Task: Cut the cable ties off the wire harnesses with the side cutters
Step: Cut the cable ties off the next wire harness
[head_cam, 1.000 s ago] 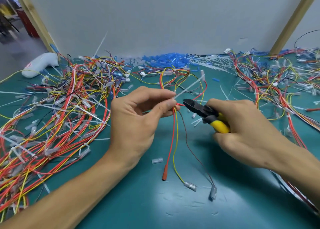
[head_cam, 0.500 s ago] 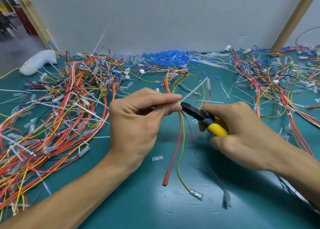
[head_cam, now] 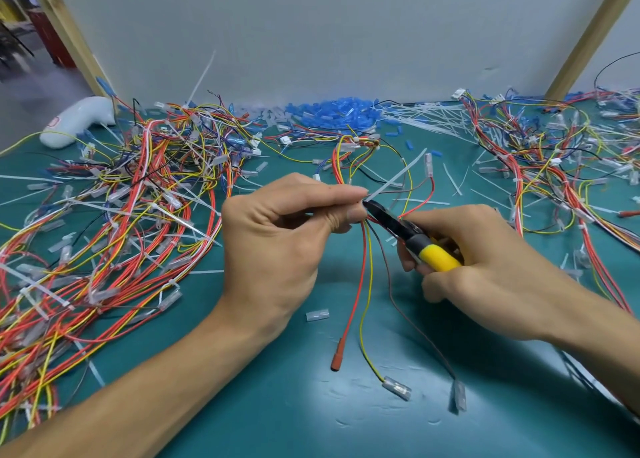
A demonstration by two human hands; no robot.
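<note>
Cable tie [head_cam: 398, 177] half-hidden in left hand [head_cam: 277, 243]

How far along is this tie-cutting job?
Done: loose white cut cable ties litter the back of the teal mat. In hand: the left hand pinches a red, yellow and brown wire harness; the right hand sets yellow-handled side cutters at its white tie. Left: the tangled wire pile at left shows ties.
</note>
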